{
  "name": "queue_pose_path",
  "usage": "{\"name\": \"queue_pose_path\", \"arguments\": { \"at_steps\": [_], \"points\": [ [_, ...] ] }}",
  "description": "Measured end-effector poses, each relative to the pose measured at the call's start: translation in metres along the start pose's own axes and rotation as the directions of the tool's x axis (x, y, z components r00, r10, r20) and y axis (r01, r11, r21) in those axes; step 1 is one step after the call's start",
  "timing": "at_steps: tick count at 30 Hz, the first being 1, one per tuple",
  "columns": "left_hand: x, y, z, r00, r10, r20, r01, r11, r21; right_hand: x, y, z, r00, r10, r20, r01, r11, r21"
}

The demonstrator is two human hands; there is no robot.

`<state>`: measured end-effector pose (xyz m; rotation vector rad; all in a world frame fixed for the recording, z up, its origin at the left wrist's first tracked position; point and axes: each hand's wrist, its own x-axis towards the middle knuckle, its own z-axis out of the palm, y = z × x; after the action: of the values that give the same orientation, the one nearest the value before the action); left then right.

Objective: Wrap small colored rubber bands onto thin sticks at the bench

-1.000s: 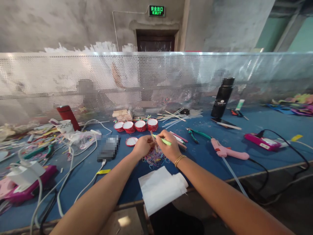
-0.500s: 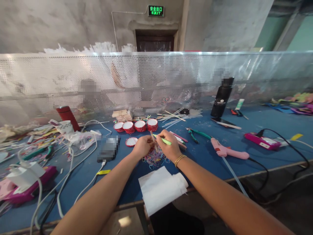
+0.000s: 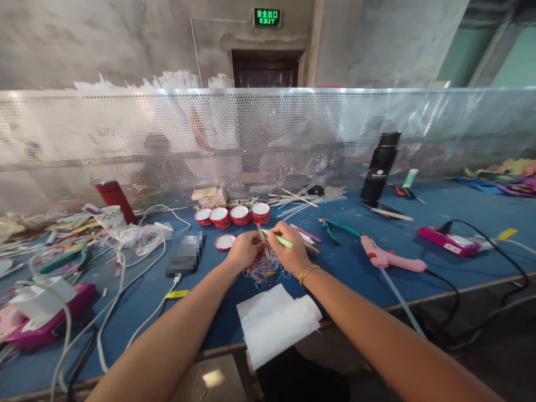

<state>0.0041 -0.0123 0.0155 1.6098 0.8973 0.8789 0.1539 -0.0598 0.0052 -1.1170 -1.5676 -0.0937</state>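
My left hand (image 3: 244, 249) pinching a thin wooden stick (image 3: 262, 233), my right hand (image 3: 290, 249) gripping a green stick (image 3: 281, 240), above loose rubber bands (image 3: 265, 272) on the blue bench (image 3: 360, 268)

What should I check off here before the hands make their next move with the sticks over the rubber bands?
1. Left hand has a grip on the tan stick: ok.
2. Right hand has a grip on the green stick: ok.
3. Pile of coloured rubber bands lies right under the hands: ok.
4. A band already looped on the sticks: cannot tell, too small.
5. Pink glue gun lies apart from the hands, to the right: ok.
6. White cloth hangs over the table edge: not ok, could slip.
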Motion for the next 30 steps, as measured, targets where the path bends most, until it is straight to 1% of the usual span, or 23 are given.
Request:
{"name": "queue_pose_path", "arguments": {
  "at_steps": [4, 9, 13, 17, 24, 30],
  "points": [
    [0.0003, 0.0004, 0.0, 1.0, -0.003, -0.005, 0.003, 1.0, -0.002, -0.0002, 0.0, 0.0001, 1.0, -0.013, -0.009, 0.013, 1.0, -0.001],
    [0.0014, -0.0023, -0.0009, 1.0, 0.003, -0.008, -0.003, 1.0, 0.023, -0.0003, 0.0013, 0.0014, 1.0, -0.012, 0.016, 0.012, 1.0, -0.004],
    [0.0011, -0.0026, -0.0009, 1.0, 0.007, 0.005, -0.007, 1.0, 0.016, -0.0002, 0.0019, 0.0008, 1.0, 0.015, -0.003, -0.015, 1.0, -0.025],
    [0.0002, -0.0014, -0.0004, 1.0, 0.015, 0.005, -0.015, 1.0, 0.01, -0.0003, 0.0002, -0.0002, 1.0, 0.002, -0.006, -0.002, 1.0, -0.025],
    [-0.0004, 0.0009, 0.0, 1.0, -0.009, 0.005, 0.009, 1.0, 0.002, -0.0002, 0.0011, 0.0005, 1.0, -0.003, 0.002, 0.003, 1.0, -0.029],
    [0.0011, -0.0023, -0.0008, 1.0, 0.011, -0.001, -0.011, 1.0, 0.01, -0.0001, 0.0004, 0.0002, 1.0, -0.006, -0.004, 0.006, 1.0, -0.017]
  ]
}}
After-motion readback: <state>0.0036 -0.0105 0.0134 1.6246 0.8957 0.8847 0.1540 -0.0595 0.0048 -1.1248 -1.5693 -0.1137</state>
